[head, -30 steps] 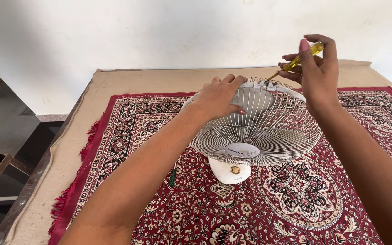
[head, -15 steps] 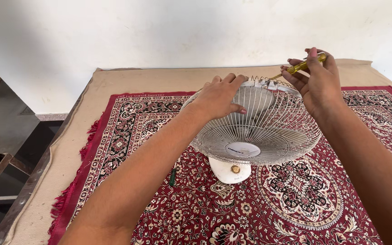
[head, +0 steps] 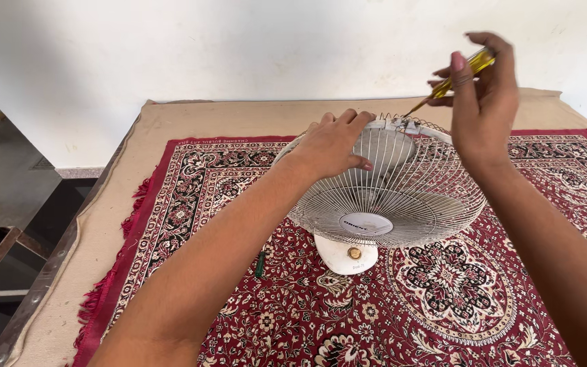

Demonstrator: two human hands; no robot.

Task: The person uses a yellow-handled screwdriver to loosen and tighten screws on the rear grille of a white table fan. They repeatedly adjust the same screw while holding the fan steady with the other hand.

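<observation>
While the left hand (head: 331, 146) lies flat on the fan guard (head: 402, 197), right hand (head: 484, 95) fingers pinch a yellow screwdriver (head: 453, 81), tip slanting down-left toward the guard's far rim clip.

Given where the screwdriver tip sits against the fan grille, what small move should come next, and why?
Probably turn the yellow-handled screwdriver in place with the right hand. Its tip appears to meet the small clip at the top rim of the white fan grille, and the left hand lies flat on the grille, steadying it. Whether the tip is seated in a screw cannot be told.
</observation>
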